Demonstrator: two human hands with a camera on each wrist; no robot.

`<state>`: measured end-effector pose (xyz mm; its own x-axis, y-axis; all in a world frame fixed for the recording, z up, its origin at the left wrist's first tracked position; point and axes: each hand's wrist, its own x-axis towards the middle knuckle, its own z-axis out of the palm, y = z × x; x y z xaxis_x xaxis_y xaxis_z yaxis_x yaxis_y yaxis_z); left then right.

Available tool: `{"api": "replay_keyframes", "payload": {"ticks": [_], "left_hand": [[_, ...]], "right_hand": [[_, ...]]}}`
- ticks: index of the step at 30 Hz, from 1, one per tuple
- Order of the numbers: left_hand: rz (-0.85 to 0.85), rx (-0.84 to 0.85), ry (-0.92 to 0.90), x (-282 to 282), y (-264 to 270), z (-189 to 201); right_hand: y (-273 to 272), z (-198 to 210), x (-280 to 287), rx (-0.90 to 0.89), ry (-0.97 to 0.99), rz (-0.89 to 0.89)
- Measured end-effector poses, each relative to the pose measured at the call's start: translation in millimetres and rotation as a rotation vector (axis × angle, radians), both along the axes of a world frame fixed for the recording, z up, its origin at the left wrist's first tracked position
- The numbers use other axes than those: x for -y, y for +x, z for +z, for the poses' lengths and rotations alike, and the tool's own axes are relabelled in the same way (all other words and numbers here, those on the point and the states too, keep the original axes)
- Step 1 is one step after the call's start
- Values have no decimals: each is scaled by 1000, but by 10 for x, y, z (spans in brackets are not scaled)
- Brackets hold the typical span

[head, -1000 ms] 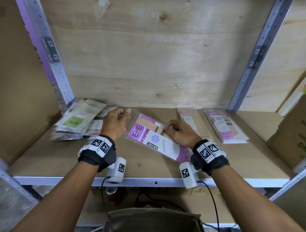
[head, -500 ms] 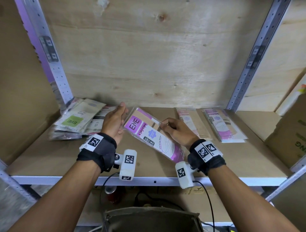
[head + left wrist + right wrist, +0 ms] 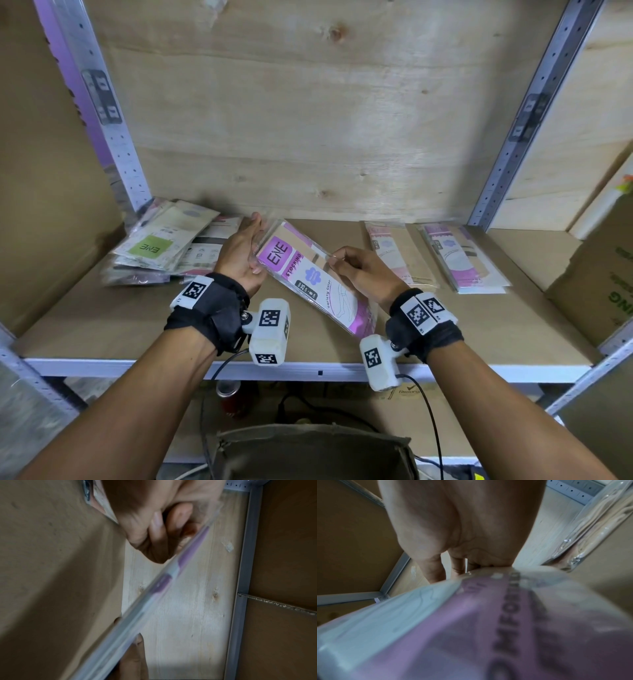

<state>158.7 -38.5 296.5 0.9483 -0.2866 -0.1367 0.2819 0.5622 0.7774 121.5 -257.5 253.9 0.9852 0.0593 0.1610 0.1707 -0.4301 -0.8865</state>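
A clear-wrapped stocking packet [image 3: 308, 279] with a purple ENE label is held tilted above the shelf board [image 3: 120, 325], between both hands. My left hand [image 3: 245, 253] is at its upper left end, palm turned toward it and fingers pointing up. In the left wrist view the left hand [image 3: 154, 527] has thumb and a finger on either side of the packet [image 3: 154, 588] edge. My right hand [image 3: 356, 270] pinches the packet's right long edge near the top. The right wrist view shows the right hand [image 3: 462, 534] above the blurred purple packet [image 3: 488, 628].
A loose pile of similar packets [image 3: 161, 243] lies at the shelf's back left. Two neat stacks [image 3: 394, 260] [image 3: 459, 260] lie at the back right. A cardboard box [image 3: 599, 284] stands at the far right. Below the shelf sit a bag [image 3: 308, 452] and a can [image 3: 227, 394].
The packet has risen off the shelf and tipped up toward me. My left hand has turned its palm to the packet and straightened its fingers; the right hand keeps its pinch.
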Motion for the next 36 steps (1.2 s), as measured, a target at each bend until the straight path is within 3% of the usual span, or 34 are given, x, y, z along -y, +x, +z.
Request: {"api": "replay_keyframes", "payload": {"ticks": [7,12,15,20,23,30,33,36], "left_hand": [[13,45,10,-20,-2,-23],[53,171,315,-89,128,-78],[106,57,375,-118,149,-126],[176,-48,276,-100,188,-185],[122,-29,240,-110,233,-178],[-144,106,636,202,-27,-290],[-267,191,663,402,-167,-308],[-250,290,711,546,-168,-294]], "right_hand": [[-3,-14,-6,-21,21,3],[-41,15,61,-84,65,-1],[-65,13,104,-118,101,-19],[-37,15,144,-158,194,-88],[1,50,202,-171,292,-153],[31,54,255,-234,449,-255],[26,12,279,-246,450,-286],[22,-10,342,-249,418,-315]]}}
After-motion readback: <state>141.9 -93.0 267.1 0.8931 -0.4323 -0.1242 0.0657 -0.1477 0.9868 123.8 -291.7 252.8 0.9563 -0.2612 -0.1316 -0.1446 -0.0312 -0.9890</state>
